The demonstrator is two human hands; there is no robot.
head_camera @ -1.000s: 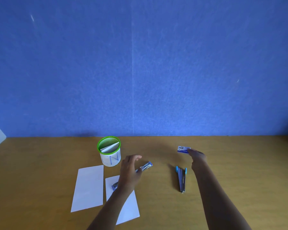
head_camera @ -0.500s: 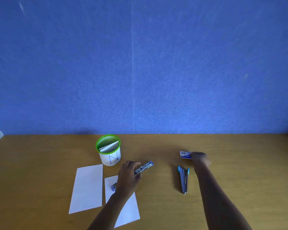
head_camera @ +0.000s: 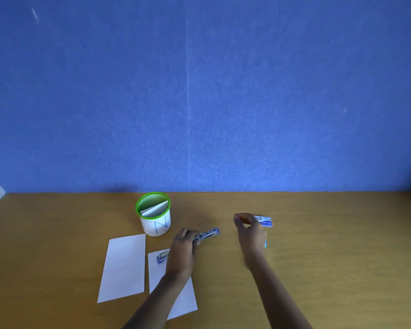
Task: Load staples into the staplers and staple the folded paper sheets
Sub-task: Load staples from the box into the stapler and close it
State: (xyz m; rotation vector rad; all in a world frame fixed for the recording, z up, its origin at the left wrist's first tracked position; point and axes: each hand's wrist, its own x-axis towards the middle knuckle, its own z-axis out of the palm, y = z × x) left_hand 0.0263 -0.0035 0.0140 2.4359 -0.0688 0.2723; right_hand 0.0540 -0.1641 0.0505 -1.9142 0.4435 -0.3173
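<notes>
Two white folded sheets down left on the tabletop (head_camera: 330, 245): left sheet (head_camera: 124, 267) lies bare, right sheet (head_camera: 156, 279) is partly under the forearm. A green-rimmed cup (head_camera: 155, 224) sits just behind them. The left hand (head_camera: 184, 246) has its fingers (head_camera: 185, 233) curled round the stapler (head_camera: 208, 233), whose blue end rests on the right sheet. The right hand (head_camera: 249, 231) is blurry, fingers bunched, can't tell if they're pinching anything. The staple box (head_camera: 265, 222) sits just behind it.
</notes>
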